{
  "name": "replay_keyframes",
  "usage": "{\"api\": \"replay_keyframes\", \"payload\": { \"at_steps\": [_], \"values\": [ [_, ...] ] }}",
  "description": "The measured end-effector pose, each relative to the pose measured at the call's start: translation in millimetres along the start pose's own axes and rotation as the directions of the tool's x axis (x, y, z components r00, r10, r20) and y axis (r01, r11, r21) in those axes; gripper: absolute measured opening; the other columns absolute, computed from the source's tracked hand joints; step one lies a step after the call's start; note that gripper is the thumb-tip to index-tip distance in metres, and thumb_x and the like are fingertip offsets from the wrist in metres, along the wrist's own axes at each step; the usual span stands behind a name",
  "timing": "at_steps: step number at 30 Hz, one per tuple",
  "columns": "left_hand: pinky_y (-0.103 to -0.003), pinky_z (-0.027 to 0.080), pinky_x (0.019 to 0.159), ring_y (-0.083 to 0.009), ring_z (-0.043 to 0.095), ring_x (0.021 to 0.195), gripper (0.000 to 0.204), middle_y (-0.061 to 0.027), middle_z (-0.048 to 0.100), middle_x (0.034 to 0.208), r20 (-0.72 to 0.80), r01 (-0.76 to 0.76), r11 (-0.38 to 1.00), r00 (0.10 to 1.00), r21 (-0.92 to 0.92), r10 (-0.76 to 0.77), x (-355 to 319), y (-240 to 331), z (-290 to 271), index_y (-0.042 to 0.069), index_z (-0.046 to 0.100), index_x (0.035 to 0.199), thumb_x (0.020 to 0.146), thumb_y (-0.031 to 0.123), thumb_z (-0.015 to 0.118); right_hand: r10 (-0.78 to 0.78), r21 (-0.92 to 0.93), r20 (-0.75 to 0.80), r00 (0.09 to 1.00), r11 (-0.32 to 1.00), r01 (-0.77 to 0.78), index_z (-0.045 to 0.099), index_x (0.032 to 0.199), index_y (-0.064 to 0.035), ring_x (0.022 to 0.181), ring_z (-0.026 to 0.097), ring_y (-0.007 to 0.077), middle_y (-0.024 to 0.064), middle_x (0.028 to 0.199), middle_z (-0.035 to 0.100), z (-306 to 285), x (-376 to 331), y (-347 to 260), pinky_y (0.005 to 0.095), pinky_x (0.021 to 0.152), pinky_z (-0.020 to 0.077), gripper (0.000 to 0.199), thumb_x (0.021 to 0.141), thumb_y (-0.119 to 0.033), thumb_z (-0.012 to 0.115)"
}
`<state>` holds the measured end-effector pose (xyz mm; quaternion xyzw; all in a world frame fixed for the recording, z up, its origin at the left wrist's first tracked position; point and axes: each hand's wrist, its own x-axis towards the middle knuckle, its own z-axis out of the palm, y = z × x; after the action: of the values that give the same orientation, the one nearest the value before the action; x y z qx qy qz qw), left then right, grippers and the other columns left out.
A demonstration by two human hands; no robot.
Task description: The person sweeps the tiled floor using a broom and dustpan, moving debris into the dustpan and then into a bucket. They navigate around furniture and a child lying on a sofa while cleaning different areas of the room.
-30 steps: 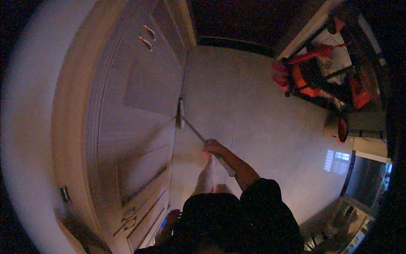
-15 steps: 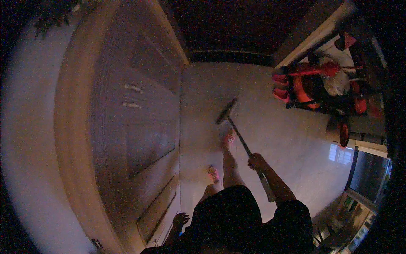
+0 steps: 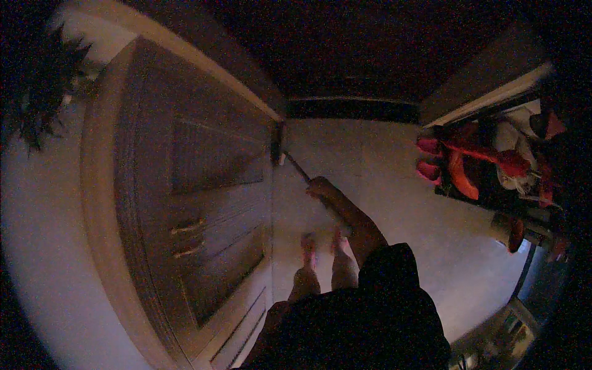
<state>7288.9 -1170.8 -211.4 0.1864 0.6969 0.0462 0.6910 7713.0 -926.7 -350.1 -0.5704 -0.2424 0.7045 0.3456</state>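
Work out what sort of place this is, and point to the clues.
Probably a hallway or entryway in a home, dimly lit: panelled doors with paired handles at left, apparent pink footwear at right, and a dark leafy plant.

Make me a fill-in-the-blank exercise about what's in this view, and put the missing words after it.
1. The long-handled tool is gripped by the person's ____ hand.
2. Two light ____ stand out on the panelled doors.
3. A dark, leafy ____ shows at the picture's upper left.
4. The pink footwear lies on the picture's ____ side.

Missing words: right; handles; plant; right.
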Motion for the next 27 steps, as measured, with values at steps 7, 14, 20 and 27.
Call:
{"api": "replay_keyframes", "payload": {
  "at_steps": [7, 14, 20, 27],
  "values": [
    [-0.036, 0.046, 0.069, -0.0263, 0.056, 0.08, 0.03, -0.0135, 0.055, 0.092, 0.003, 0.002, 0.999, 1.0, 0.05, -0.002, -40, 8, -132, 0.002, 0.05, 0.098, 0.078, 0.024, 0.053, 0.077, -0.008, -0.173, 0.982, 0.997, -0.08, 0.054, 0.068, -0.0037, 0.045, 0.048, 0.0113, 0.0026, 0.053, 0.05, 109, -124, 32, 0.0247, 0.041, 0.039, 0.021, 0.07, -0.024, 0.061],
    [-0.036, 0.046, 0.069, -0.026, 0.056, 0.08, 0.029, -0.0133, 0.055, 0.092, 0.087, -0.002, 0.995, 0.996, 0.103, -0.007, -38, 45, -201, 0.002, 0.05, 0.097, 0.078, 0.024, 0.053, 0.298, 0.276, -0.184, 0.937, 0.93, -0.241, 0.047, 0.101, -0.0044, 0.045, 0.049, 0.0116, 0.006, 0.06, 0.054, 204, -205, -18, 0.0248, 0.038, 0.0392, 0.032, 0.072, -0.01, 0.059],
    [-0.036, 0.046, 0.069, -0.0257, 0.056, 0.08, 0.029, -0.0131, 0.055, 0.092, 0.132, 0.012, 0.974, 0.99, 0.224, -0.043, -33, 119, -258, 0.002, 0.05, 0.097, 0.078, 0.024, 0.053, 0.024, 0.145, -0.125, 0.992, 0.989, -0.006, 0.049, 0.101, -0.0041, 0.045, 0.049, 0.0115, 0.006, 0.059, 0.054, 301, -69, -37, 0.0248, 0.039, 0.0393, 0.032, 0.072, -0.008, 0.058],
    [-0.035, 0.046, 0.069, -0.0254, 0.056, 0.08, 0.028, -0.0129, 0.055, 0.092, 0.183, -0.028, 0.938, 0.982, 0.347, -0.039, -7, 222, -337, 0.002, 0.05, 0.096, 0.079, 0.024, 0.053, 0.239, 0.218, -0.347, 0.907, 0.961, -0.17, 0.051, 0.102, -0.0038, 0.045, 0.048, 0.0115, 0.006, 0.059, 0.053, 356, -126, -60, 0.0249, 0.039, 0.0393, 0.031, 0.071, -0.007, 0.057]
  ]
}}
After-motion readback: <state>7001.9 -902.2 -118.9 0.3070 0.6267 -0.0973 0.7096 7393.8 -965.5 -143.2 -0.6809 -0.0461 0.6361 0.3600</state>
